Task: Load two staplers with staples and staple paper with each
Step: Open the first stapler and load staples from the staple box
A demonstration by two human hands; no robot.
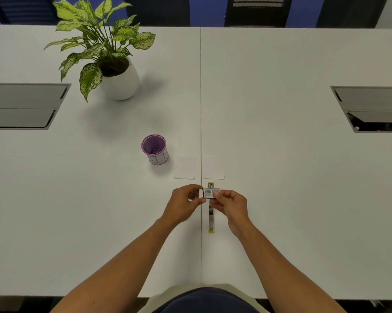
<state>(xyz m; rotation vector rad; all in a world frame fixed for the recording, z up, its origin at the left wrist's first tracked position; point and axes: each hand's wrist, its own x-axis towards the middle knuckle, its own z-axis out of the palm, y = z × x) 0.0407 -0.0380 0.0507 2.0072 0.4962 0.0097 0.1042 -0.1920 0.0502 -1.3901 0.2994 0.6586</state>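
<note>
A small staple box [209, 192] with a barcode label is held above the table between both hands. My left hand [186, 203] pinches its left end, and my right hand [230, 205] pinches its right side. Beneath them a yellow stapler [211, 219] lies flung open flat along the table's seam, its metal channel showing; my hands hide its middle. Two small white paper slips [186, 167] [213, 167] lie just beyond the hands, one on each side of the seam.
A purple pen cup [154, 149] stands left of the slips with something small inside. A potted plant [113, 64] in a white pot sits at the back left. Grey cable hatches [25, 106] [371, 108] are set into the white table [292, 177] on both sides.
</note>
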